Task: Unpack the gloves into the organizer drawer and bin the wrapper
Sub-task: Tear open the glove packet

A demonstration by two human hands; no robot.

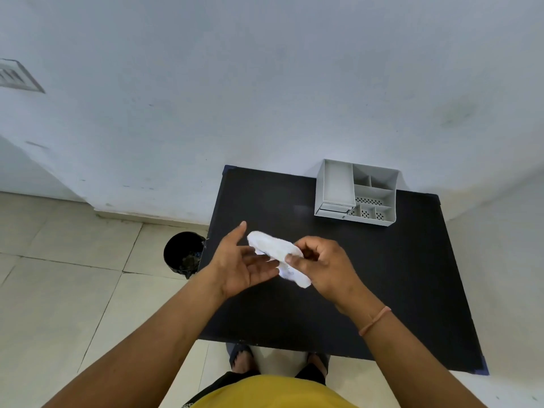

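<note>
ok, white glove bundle (278,256) is held up over the black table (382,275), not touching it, roughly mid-table toward the near-left. can't tell whether it's bare gloves or still in the wrapper. right hand (326,266) pinches its right end: thumb and fingertips (290,258) closed on the bundle, the lower tail hanging out below the fingers. left hand (238,260) is open, palm up, fingers spread; the bundle's left end lies across its fingertips, thumb pointing up and off the bundle. thin band (375,320) on the right wrist. grey organizer (357,192) sits at the far-right of the table against the wall, well apart from the hands, its drawer (335,187) on the left side. black bin (184,253) stands on the tiled floor just beside the table's left edge, near the left hand.
</note>
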